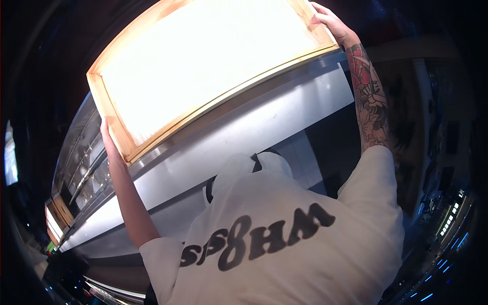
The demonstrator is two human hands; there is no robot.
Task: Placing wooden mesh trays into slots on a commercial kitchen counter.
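Observation:
A large rectangular wooden frame (118, 126) surrounds a very bright white panel (213, 72), at the top of the view. My left hand (108, 141) holds the frame's left side, its fingers mostly hidden behind the wood. At the opposite end, my right hand (328, 21) grips the right side with the thumb over the wood. Below my tattooed right forearm and bare left forearm spreads the white printed T-shirt I wear. The frame is tilted in the view, above a metal counter (236, 129).
The metal counter's edge runs diagonally in front of my body. Left of the frame lies a metal section with glassy, shiny items (85, 175). A small wooden box with a lit side (59, 215) stands farther left. Lit signage shows at the far right.

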